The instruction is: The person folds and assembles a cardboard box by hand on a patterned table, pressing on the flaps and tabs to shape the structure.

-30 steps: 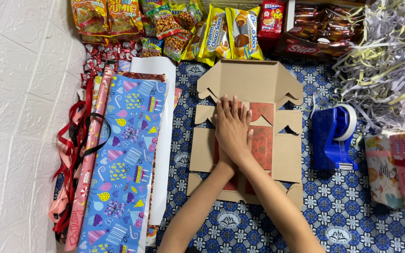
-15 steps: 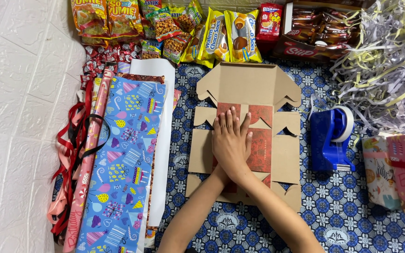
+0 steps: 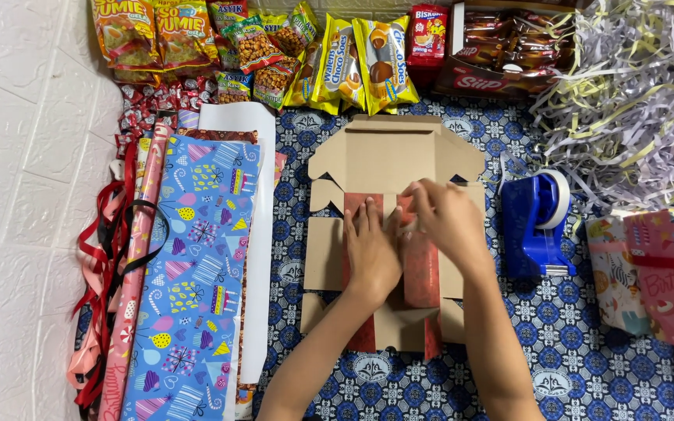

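At the far left lies a white tiled floor (image 3: 17,195), and just right of it a tangle of red ribbons (image 3: 99,257) beside rolls of wrapping paper (image 3: 196,273) with a blue party pattern. Along the far edge runs a row of snack packets (image 3: 274,47). In the middle, on a blue patterned cloth (image 3: 587,366), lies a flattened cardboard box (image 3: 388,156) with its flaps spread out and a red patterned sheet (image 3: 423,265) inside it. The left hand (image 3: 372,253) lies flat on the box's middle, its grip spread apart and clamped on nothing, palm pressing down. The right hand (image 3: 450,222) is just beside it, touching the box at the far right of the red sheet, fingers bent; whether it pinches anything cannot be told. Right of the box stands a blue tape dispenser (image 3: 536,222). Further right lie wrapped presents (image 3: 657,273), and beyond them, a heap of shredded paper (image 3: 633,93).
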